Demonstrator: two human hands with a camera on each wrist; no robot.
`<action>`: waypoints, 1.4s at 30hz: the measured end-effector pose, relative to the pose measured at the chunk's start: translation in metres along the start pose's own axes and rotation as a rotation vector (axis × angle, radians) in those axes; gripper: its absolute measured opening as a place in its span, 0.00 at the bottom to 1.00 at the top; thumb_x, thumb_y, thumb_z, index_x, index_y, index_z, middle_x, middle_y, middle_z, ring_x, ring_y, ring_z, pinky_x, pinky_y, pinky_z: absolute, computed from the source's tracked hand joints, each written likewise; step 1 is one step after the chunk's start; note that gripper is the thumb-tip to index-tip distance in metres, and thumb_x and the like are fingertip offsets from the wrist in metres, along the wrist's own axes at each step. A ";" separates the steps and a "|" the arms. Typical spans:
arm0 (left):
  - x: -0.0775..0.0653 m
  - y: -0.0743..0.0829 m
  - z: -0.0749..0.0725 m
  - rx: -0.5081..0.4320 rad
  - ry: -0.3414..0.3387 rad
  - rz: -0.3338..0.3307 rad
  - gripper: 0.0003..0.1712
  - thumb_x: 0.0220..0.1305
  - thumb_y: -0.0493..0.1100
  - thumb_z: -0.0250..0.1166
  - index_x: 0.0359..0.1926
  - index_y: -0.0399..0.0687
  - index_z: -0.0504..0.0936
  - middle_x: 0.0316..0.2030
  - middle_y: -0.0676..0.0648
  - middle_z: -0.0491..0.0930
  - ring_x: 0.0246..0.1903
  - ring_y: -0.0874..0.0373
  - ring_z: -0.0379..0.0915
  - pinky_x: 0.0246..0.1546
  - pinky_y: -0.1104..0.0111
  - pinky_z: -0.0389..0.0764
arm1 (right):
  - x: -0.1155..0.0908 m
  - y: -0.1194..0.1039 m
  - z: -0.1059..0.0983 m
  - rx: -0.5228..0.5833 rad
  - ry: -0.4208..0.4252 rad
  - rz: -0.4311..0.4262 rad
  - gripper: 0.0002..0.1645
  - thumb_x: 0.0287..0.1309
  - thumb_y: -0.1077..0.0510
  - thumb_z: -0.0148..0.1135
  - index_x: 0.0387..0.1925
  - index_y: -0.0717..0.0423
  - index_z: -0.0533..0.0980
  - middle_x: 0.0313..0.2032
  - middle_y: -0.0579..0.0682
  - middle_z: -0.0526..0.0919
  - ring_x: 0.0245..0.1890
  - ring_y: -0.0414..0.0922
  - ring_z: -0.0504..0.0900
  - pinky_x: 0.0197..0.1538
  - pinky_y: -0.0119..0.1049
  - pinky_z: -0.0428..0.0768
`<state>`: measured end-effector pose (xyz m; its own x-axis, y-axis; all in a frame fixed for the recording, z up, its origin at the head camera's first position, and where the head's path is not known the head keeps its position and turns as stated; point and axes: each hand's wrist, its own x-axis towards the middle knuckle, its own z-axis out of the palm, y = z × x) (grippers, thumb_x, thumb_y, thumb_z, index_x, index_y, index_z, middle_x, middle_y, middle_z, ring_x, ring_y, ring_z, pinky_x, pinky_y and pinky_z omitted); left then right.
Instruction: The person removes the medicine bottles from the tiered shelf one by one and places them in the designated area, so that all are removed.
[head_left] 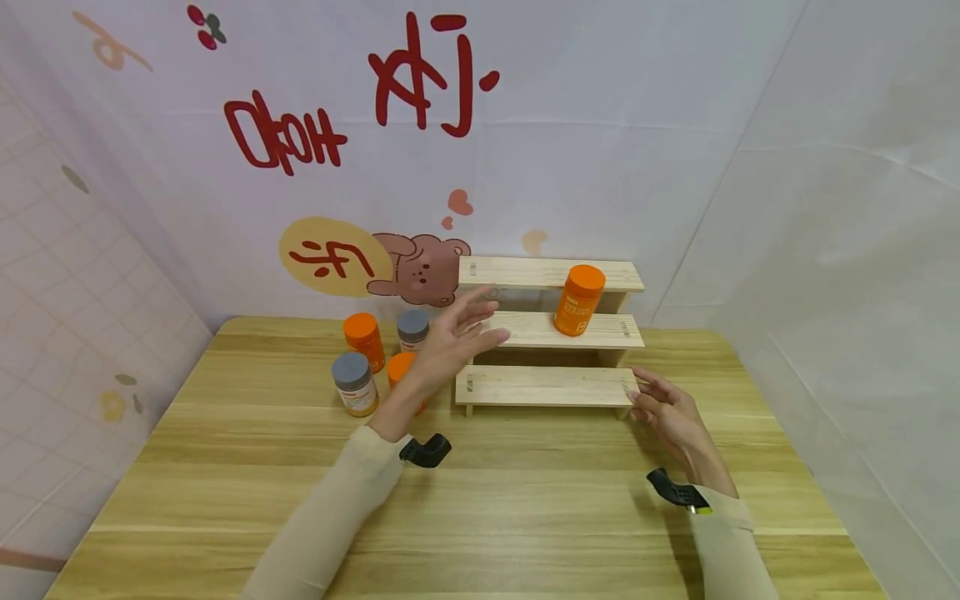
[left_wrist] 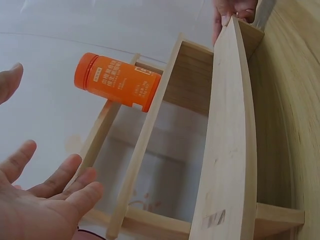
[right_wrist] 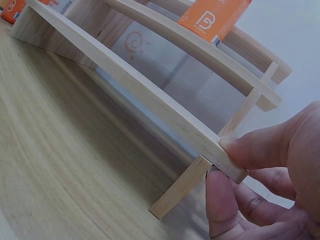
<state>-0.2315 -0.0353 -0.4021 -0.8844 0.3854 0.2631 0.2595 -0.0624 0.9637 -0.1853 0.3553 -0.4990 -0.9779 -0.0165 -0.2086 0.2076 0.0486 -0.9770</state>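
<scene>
A three-tier wooden shelf [head_left: 551, 387] stands against the back wall. On its middle tier, toward the right, an orange jar [head_left: 579, 302] sits upright. My right hand [head_left: 673, 417] pinches the right end of the lowest board, thumb [right_wrist: 260, 147] on top and fingers beneath, as the right wrist view shows. Over the left end of the middle tier hovers my left hand [head_left: 452, 342], its fingers [left_wrist: 55, 177] spread with nothing between them. In the left wrist view the orange jar [left_wrist: 117, 81] is apart from that hand.
Left of the shelf stand an orange-lidded jar [head_left: 363, 337], a grey-lidded jar [head_left: 354, 383], another grey-lidded jar [head_left: 413, 327] and one more orange-lidded jar [head_left: 401, 363], partly behind the left forearm. A printed white sheet [head_left: 600, 125] hangs behind the wooden table [head_left: 525, 517].
</scene>
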 end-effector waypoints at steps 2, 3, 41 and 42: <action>0.005 -0.002 0.003 -0.013 -0.005 0.000 0.40 0.67 0.42 0.70 0.77 0.61 0.65 0.70 0.42 0.70 0.74 0.41 0.61 0.77 0.49 0.62 | 0.000 0.000 0.000 0.004 -0.001 -0.003 0.42 0.72 0.59 0.62 0.80 0.59 0.54 0.51 0.39 0.77 0.45 0.33 0.80 0.48 0.26 0.83; 0.007 -0.003 0.005 -0.022 -0.009 0.001 0.41 0.67 0.41 0.69 0.77 0.58 0.64 0.70 0.41 0.69 0.74 0.40 0.61 0.77 0.49 0.62 | 0.000 0.000 0.000 0.002 -0.002 -0.004 0.42 0.72 0.59 0.61 0.80 0.59 0.54 0.51 0.39 0.77 0.46 0.32 0.80 0.48 0.26 0.83; 0.077 -0.021 0.062 0.033 -0.064 -0.134 0.42 0.67 0.52 0.71 0.77 0.62 0.64 0.69 0.42 0.73 0.69 0.48 0.71 0.68 0.53 0.76 | 0.001 0.002 0.000 0.015 -0.001 -0.011 0.42 0.72 0.60 0.61 0.79 0.61 0.54 0.50 0.38 0.79 0.46 0.32 0.81 0.48 0.27 0.84; 0.079 -0.021 0.064 0.027 -0.065 -0.133 0.41 0.67 0.51 0.71 0.77 0.62 0.64 0.68 0.42 0.74 0.69 0.49 0.71 0.67 0.53 0.77 | 0.001 0.002 0.000 0.019 -0.001 -0.011 0.42 0.72 0.60 0.61 0.79 0.61 0.54 0.50 0.38 0.79 0.45 0.32 0.81 0.48 0.27 0.84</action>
<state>-0.2821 0.0557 -0.4042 -0.8851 0.4472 0.1291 0.1531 0.0178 0.9880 -0.1855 0.3556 -0.5013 -0.9800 -0.0175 -0.1982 0.1977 0.0298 -0.9798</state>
